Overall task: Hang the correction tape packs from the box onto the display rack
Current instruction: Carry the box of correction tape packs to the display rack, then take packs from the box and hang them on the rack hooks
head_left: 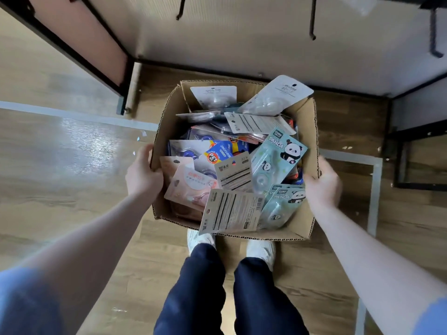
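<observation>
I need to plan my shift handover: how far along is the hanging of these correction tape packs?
Barely started. Done: nothing visible; the hooks on the display rack in view are bare. In hand: the left hand and right hand grip opposite sides of the cardboard box, in front of the rack. Left: the whole heap of packs, including the panda pack, fills the box.
</observation>
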Tool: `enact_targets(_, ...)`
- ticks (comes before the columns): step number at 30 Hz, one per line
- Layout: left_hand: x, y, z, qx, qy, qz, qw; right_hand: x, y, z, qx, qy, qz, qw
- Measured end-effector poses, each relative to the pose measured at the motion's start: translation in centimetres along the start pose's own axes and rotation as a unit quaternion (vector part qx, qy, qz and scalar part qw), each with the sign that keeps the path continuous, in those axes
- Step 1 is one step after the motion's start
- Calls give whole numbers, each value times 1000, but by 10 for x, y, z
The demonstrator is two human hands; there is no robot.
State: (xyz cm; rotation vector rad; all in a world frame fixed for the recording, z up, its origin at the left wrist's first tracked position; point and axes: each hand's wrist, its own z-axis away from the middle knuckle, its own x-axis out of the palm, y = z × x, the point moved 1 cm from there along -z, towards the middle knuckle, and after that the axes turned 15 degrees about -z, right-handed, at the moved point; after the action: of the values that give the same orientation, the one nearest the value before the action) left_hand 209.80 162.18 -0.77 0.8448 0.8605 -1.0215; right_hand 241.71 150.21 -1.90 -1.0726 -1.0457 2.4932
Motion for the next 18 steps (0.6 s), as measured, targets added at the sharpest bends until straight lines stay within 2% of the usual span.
enact_targets(7,61,-1,-46,-12,8,3,1000,41,23,-48,-9,11,8,1000)
enact_targets(14,84,-2,-60,-13,40,7,999,58,31,-61,-29,28,12,999)
enact_targets(18,77,-1,-60,-2,-20,9,1000,54,29,-63,-15,-30,88,996)
